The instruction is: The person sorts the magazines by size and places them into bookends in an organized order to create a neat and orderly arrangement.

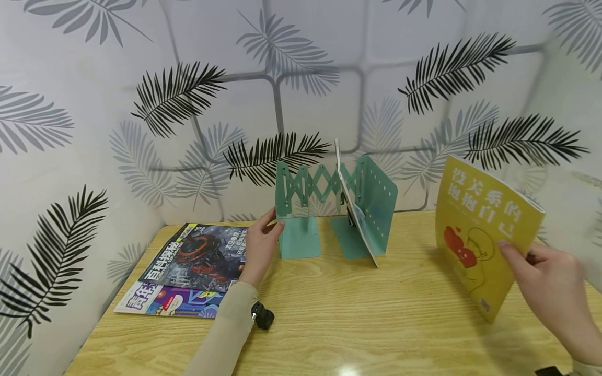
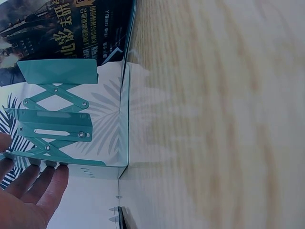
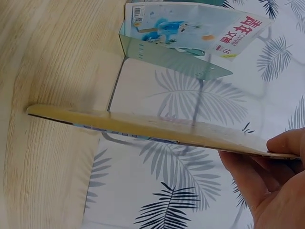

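A green expandable bookend stands at the back of the table, its lattice joining two end plates. My left hand grips its left end plate, thumb on the inner side and fingers against the outer face. Inside the right end, a magazine leans on the perforated plate, tilted. My right hand holds a thin yellow book upright at the right, thumb on its cover and fingers behind. Seen edge-on, the yellow book hangs to the right of the bookend in the right wrist view.
Left of the bookend lie two overlapping magazines: a dark one on top of a purple one. A patterned wall covering rises behind the wooden table. A black watch sits on my left wrist.
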Demonstrator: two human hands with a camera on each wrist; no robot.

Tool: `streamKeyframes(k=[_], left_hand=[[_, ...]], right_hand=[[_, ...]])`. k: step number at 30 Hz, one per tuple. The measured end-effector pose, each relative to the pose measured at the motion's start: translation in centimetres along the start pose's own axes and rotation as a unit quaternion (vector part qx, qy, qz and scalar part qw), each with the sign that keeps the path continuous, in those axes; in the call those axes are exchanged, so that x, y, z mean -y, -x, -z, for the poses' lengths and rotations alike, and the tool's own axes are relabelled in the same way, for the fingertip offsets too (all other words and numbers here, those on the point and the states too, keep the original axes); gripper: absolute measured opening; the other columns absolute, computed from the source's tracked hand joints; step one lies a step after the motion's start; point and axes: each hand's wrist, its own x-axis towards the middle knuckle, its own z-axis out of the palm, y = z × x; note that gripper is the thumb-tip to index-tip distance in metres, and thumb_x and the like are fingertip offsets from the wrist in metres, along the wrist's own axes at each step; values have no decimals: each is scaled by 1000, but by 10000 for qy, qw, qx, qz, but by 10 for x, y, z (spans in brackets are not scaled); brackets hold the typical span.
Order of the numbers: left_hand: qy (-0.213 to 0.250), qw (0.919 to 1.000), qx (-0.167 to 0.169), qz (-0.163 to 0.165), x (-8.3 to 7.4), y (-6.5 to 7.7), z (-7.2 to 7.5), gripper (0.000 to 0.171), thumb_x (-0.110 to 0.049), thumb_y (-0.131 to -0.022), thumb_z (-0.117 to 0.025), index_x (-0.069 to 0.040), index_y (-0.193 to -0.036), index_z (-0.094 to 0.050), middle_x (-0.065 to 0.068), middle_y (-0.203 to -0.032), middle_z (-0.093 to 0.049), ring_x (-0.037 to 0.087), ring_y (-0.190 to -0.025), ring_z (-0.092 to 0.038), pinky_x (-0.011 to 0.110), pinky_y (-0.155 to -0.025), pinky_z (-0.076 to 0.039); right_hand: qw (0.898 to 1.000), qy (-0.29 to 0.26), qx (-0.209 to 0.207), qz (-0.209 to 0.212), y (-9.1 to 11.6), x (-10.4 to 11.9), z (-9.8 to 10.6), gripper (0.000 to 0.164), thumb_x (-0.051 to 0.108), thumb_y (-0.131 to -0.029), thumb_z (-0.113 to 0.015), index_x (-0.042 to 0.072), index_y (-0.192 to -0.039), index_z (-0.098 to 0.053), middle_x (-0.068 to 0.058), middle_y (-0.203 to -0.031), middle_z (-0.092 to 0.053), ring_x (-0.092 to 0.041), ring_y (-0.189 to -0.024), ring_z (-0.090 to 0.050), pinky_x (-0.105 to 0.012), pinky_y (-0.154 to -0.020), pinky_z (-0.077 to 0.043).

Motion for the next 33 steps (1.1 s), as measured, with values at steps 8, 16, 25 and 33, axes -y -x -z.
streamKeyframes(k=[8, 16, 25, 33], left_hand=[[22, 10000, 25, 24, 0, -1, 0, 46, -24, -99, -61, -20, -144, -53, 4, -135, -58, 23, -116, -59, 46, -91, -52], [21, 9999, 116, 109, -8, -1, 1, 47, -20, -100, -60, -17, -146, -50, 10, -139, -54, 29, -121, -56, 47, -94, -50], [-121, 9998, 141, 81, -43, 14, 1, 46, -12, -100, -57, -7, -146, -49, 16, -138, -54, 33, -120, -57, 46, -92, -51], [-116, 9997, 148, 134, -43, 17, 3, 47, -12, -100, -57, -8, -146, -48, 16, -138, -54, 32, -120, -57, 46, -92, -51]], right_hand=[[9999, -116, 3, -60, 1, 7, -2, 36, 22, -98, -63, -13, -102, -72, -33, -89, -68, -1, -48, -50, -25, -33, -33], [9993, -352, -46, 105, 5, 17, -5, 31, 20, -96, -66, -9, -101, -74, -26, -82, -70, -3, -47, -50, -23, -35, -33], [9985, -489, -115, 230, 9, 26, -12, 27, 18, -95, -68, -8, -97, -75, -28, -84, -69, 2, -50, -53, -21, -35, -37], [9971, -684, -159, 299, 12, 31, -16, 21, 15, -92, -71, -5, -94, -77, -19, -78, -72, 8, -57, -58, -18, -41, -45]])
